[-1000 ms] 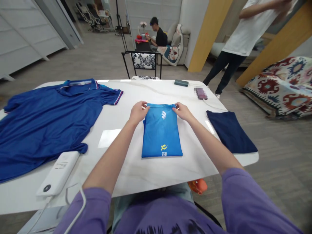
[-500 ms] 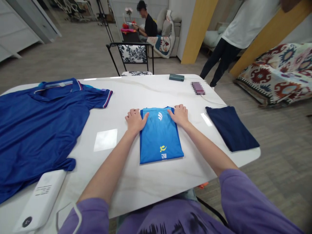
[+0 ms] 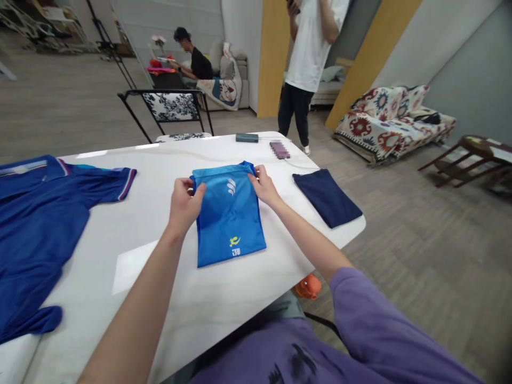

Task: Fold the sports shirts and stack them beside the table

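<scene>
On the tabletop (image 3: 192,320), the folded shirt (image 3: 230,216) is pinched by left hand (image 3: 185,202) and right hand (image 3: 264,186), apparently for straightening; even tension required.

White table (image 3: 224,293): blue garment (image 3: 228,213), polo (image 3: 40,224), navy cloth (image 3: 328,198)

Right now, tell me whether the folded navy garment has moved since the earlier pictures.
No: the folded navy garment lies at the same rounded corner of the white table, without visible shift.

Beyond the grip stand a black-framed, floral-patterned chair (image 3: 172,106) and a yellow pillar (image 3: 273,58); right of the grip, a red-and-white patterned sofa (image 3: 394,127) on grey wood-look floor (image 3: 432,234).
</scene>
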A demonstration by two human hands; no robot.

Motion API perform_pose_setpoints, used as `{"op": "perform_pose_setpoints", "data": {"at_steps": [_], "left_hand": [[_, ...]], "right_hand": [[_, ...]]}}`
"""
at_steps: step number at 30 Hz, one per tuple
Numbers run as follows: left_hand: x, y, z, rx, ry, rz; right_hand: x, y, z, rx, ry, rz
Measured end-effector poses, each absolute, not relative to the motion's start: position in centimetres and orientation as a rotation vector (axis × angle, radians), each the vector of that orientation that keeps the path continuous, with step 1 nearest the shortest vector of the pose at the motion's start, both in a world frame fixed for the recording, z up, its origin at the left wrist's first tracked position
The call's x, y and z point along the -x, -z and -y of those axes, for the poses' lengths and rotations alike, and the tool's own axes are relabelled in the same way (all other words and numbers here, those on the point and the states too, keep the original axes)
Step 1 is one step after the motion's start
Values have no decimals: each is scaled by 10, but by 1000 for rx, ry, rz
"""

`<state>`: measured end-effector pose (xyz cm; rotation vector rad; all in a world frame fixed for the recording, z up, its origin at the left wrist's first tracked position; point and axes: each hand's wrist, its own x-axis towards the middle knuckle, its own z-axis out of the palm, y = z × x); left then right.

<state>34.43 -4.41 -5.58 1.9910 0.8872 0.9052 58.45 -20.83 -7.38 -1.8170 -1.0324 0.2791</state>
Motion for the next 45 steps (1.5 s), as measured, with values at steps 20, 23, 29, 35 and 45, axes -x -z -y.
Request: {"op": "perform_pose_setpoints", "data": {"at_steps": [20,23,29,35,45], "left_hand": [[-618,4,241,-1779,-758,-287],[-665,56,238,-1970,-613,-579],[-655,105,302,-2554,-573,-337],[-644,134,369,-2732,-124,-24],[-483,56,288,-2734,-384,-242]], "right_hand": [[-856,-40,477,1985,90,1046],[-900,24,459,2298,-7,882],[-889,102,458,2493,-3,1112],[-855,129,462,2554,-175,1307],[-785,96,378,2271,299,1416]]}}
